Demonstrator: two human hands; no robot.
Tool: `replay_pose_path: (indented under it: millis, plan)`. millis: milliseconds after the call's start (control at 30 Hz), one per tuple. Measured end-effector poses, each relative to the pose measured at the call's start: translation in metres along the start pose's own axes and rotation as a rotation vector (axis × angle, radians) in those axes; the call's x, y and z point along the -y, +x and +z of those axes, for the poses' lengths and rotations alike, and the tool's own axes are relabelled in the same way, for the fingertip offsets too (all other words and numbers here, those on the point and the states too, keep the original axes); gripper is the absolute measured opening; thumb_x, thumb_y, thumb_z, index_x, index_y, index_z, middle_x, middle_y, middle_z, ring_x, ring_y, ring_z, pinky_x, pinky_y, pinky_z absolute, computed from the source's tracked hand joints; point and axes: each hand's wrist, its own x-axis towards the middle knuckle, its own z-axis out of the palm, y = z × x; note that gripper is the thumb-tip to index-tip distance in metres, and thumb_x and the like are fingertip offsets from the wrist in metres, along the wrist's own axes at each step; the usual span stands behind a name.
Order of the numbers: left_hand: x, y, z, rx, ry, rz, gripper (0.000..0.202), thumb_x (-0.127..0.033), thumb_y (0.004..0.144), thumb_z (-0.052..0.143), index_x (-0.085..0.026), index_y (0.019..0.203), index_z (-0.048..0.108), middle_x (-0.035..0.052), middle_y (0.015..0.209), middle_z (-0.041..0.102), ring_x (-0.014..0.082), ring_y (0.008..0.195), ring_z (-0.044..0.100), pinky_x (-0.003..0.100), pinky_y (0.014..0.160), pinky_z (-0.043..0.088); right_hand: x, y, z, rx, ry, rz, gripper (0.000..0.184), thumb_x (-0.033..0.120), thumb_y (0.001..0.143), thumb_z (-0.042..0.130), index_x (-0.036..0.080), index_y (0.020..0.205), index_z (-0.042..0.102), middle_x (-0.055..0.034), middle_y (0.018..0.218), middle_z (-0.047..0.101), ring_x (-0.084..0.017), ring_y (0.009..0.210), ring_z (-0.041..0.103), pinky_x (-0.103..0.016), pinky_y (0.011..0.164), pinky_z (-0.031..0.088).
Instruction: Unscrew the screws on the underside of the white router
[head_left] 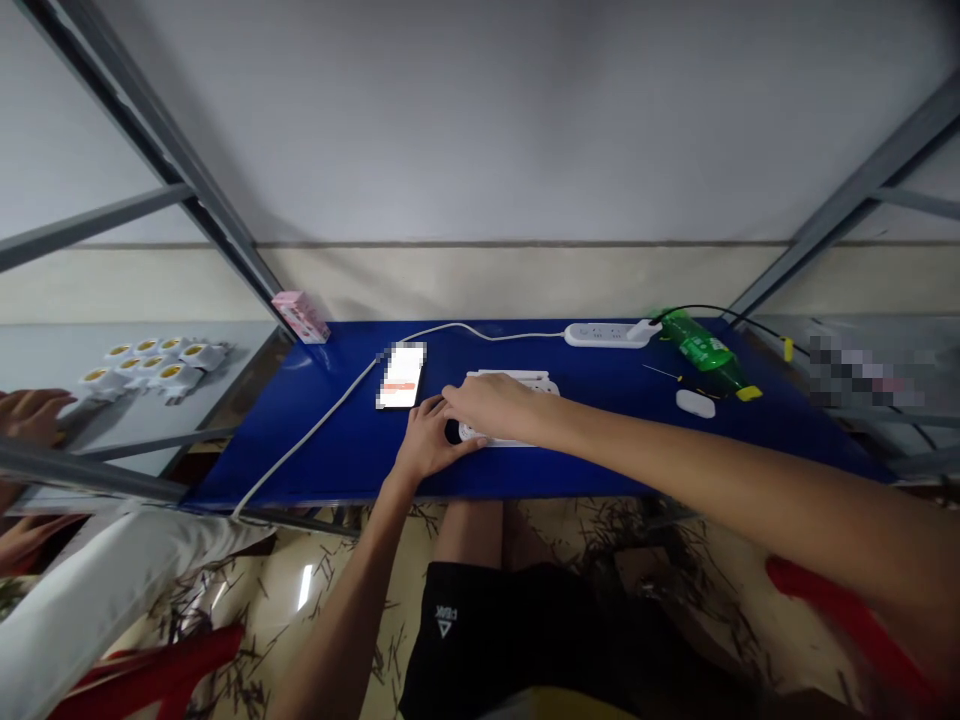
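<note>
A white power strip (510, 443) lies on the blue table in front of me, mostly covered by my hands. My left hand (429, 442) grips its left end, thumb along the near edge and fingers curled toward the far side. Across the strip's top reaches my right hand (491, 403), its fingers bunched against my left fingertips. Whatever those right fingers pinch is hidden. Just behind them shows a narrow white bar (529, 375). A phone (401, 376) with a lit screen lies left of the strip, close to my left fingers.
Another power strip (607, 335) with a plug in it lies at the back, its white cable (322, 425) crossing leftward. Rightward are a green bottle (701, 350) and a white case (695, 403). A pink box (301, 316), several lamp holders (154, 362) and another person's hand (34, 415) are left.
</note>
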Motion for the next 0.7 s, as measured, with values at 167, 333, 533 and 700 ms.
replay_pose_path:
  millis: [167, 333, 533, 700]
  plan:
    - [-0.001, -0.001, -0.001, -0.002, -0.012, 0.01, 0.075, -0.061, 0.095, 0.097, -0.026, 0.157, 0.074, 0.0155, 0.169, 0.075, 0.0441, 0.165, 0.06, 0.063, 0.137, 0.048, 0.0, -0.006, -0.011, 0.035, 0.061, -0.006, 0.029, 0.005, 0.11, 0.063, 0.009, 0.133, 0.079, -0.0168, 0.117, 0.085, -0.021, 0.089, 0.07, -0.032, 0.068, 0.037]
    - [-0.002, -0.002, -0.002, -0.022, -0.031, 0.04, 0.075, -0.06, 0.097, 0.096, -0.028, 0.16, 0.073, 0.014, 0.171, 0.075, 0.0435, 0.167, 0.059, 0.061, 0.139, 0.048, -0.007, -0.005, -0.006, 0.019, 0.068, 0.029, 0.026, 0.014, 0.117, 0.058, 0.009, 0.132, 0.08, -0.0189, 0.121, 0.084, -0.022, 0.088, 0.071, -0.033, 0.069, 0.037]
    - [-0.001, -0.001, -0.001, -0.01, -0.006, 0.022, 0.071, -0.059, 0.096, 0.097, -0.026, 0.155, 0.076, 0.0151, 0.169, 0.075, 0.0439, 0.166, 0.06, 0.062, 0.138, 0.048, -0.008, -0.005, 0.0, -0.023, 0.033, -0.035, 0.027, 0.009, 0.112, 0.062, 0.011, 0.133, 0.079, -0.019, 0.126, 0.084, -0.024, 0.1, 0.073, -0.031, 0.07, 0.037]
    - [-0.002, -0.001, -0.001, -0.02, 0.007, 0.022, 0.072, -0.057, 0.096, 0.097, -0.027, 0.157, 0.075, 0.0146, 0.169, 0.076, 0.0434, 0.165, 0.061, 0.062, 0.138, 0.049, -0.006, -0.002, 0.004, -0.037, 0.036, 0.0, 0.028, 0.007, 0.113, 0.056, 0.01, 0.127, 0.08, -0.0179, 0.115, 0.085, -0.022, 0.087, 0.071, -0.033, 0.068, 0.036]
